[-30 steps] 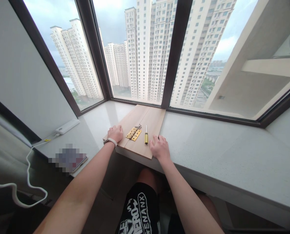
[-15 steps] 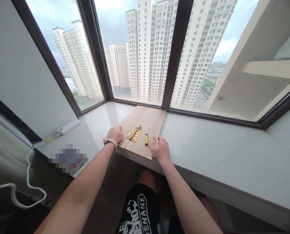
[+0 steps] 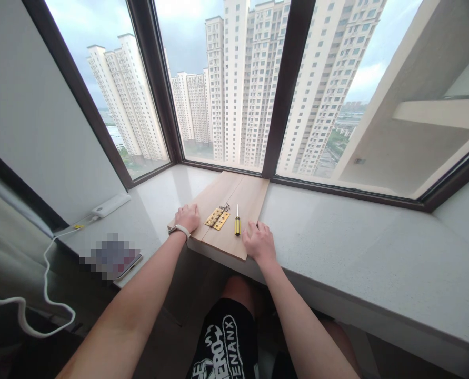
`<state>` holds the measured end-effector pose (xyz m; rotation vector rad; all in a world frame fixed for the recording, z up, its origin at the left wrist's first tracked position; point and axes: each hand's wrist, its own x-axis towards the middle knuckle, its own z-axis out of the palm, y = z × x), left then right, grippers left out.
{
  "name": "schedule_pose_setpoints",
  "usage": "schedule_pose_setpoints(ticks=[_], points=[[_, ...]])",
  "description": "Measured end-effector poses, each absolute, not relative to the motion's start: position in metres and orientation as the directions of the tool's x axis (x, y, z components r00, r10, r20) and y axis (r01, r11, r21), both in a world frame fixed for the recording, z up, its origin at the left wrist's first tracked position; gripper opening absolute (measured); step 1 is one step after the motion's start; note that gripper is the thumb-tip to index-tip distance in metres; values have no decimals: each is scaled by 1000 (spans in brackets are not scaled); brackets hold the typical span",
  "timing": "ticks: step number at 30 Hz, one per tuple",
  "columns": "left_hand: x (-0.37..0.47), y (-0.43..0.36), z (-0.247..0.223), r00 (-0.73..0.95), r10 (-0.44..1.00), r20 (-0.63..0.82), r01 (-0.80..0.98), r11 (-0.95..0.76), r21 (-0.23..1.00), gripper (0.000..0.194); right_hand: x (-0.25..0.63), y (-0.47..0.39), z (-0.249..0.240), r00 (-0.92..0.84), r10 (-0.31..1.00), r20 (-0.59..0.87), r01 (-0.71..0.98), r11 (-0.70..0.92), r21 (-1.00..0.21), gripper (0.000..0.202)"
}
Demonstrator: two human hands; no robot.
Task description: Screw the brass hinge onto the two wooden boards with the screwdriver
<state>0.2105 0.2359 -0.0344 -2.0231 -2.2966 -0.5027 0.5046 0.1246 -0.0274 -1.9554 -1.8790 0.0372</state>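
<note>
While the view tilts very slightly, nothing on the boards [image 3: 252,202] has shifted over the last second, and both hands keep their places, so the work looks paused with the boards steadied. Taking the hinge [image 3: 217,218] as the clock's centre, the left hand [image 3: 187,217] rests at 9 o'clock, loosely curled over the left board; the right hand [image 3: 259,239], at 4 o'clock, is half curled over the right board's edge. Palms are hidden, so I cannot tell whether either grips.

The hinge, gold-coloured metal with dark holes, lies spread flat across the straight seam. Small dark screws [image 3: 226,207] cluster at 1 o'clock; the screwdriver [image 3: 237,223], its handle yellow and black, lies at 3, tip towards 12. The boards are pale, smooth wood on a white, finely speckled surface [image 3: 356,247].
</note>
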Motion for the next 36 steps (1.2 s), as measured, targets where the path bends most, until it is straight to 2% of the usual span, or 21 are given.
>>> schedule_pose_setpoints(ticks=[36], points=[[215, 231, -26, -156, 960, 232, 966, 99, 239, 46, 505, 126, -31, 95, 949, 301, 938, 15, -345, 51]])
